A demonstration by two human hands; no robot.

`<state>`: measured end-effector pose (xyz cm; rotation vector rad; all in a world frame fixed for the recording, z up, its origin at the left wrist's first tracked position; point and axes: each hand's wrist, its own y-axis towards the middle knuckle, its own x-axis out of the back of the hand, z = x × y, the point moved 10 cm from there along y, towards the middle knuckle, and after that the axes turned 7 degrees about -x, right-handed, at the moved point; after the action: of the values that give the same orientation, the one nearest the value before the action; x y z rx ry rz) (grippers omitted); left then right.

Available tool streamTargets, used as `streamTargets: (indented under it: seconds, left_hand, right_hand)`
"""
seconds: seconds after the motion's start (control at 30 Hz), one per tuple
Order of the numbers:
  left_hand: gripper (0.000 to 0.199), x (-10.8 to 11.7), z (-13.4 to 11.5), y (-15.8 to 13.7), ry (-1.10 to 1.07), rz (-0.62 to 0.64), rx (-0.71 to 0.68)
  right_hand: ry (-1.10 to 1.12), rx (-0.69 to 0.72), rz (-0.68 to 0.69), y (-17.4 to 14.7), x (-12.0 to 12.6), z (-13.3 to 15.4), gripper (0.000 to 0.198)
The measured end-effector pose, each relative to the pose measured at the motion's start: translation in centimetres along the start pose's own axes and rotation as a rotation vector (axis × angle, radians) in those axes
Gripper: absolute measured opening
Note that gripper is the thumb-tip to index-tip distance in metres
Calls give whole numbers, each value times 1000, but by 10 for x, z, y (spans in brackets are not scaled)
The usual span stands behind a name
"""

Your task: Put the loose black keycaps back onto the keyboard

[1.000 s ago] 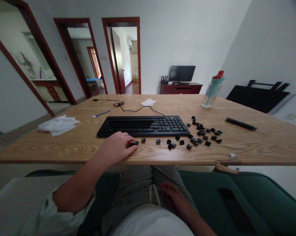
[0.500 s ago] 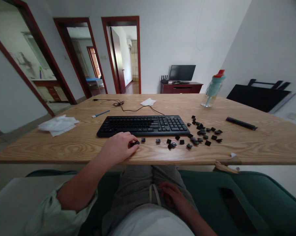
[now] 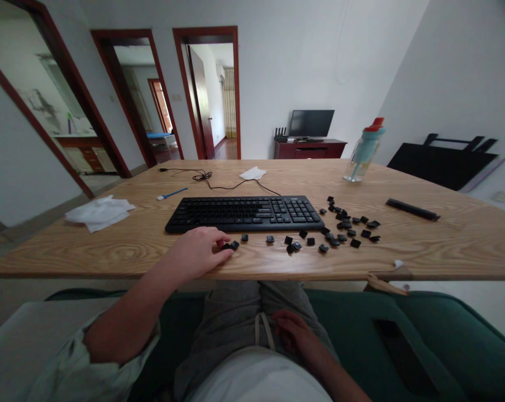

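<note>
The head view looks down over a wooden worktop (image 3: 110,251) from a seat on a green sofa (image 3: 445,335). The left hand (image 3: 198,251) rests on the near edge of the worktop, just in front of the black keyboard (image 3: 244,213). Its fingers (image 3: 219,245) are curled narrow, with the tips touching a loose black keycap (image 3: 234,244) that lies flat on the wood; whether they pinch it or only press on it cannot be told at this size. The right hand (image 3: 296,335) lies in the lap below the worktop edge, loosely curled on grey trousers and holding nothing that shows.

More loose keycaps run in a row to the right of the touched one, near the front edge of the keyboard, and thicken into a scattered heap of keycaps (image 3: 348,223) beside its right end (some lie tilted or upturned). Farther right, well apart, lies a long black bar (image 3: 411,210). A water bottle (image 3: 363,151) stands upright near the far edge. Left of the keyboard lie a crumpled white cloth (image 3: 99,212) and a small blue brush (image 3: 172,194). The keyboard cable (image 3: 206,177) coils behind the keyboard, near a white tissue (image 3: 252,173).
</note>
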<state>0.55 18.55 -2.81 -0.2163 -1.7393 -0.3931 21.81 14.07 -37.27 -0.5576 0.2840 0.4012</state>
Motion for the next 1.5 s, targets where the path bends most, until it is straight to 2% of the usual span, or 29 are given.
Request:
streamTargets:
  seconds: [0.33,0.7,1.5]
  left_hand:
    - [34,-2,-11,4,17,-23,0]
    - [34,-1,-9,7,103,-71,146]
    - [34,-4,-16,29,149,14,-96]
  right_hand:
    - [-7,-5,-28,-3,1,2,34]
    - [-2,12,1,-4,-1,2,30]
    - [-49,2,-28,-3,1,4,30]
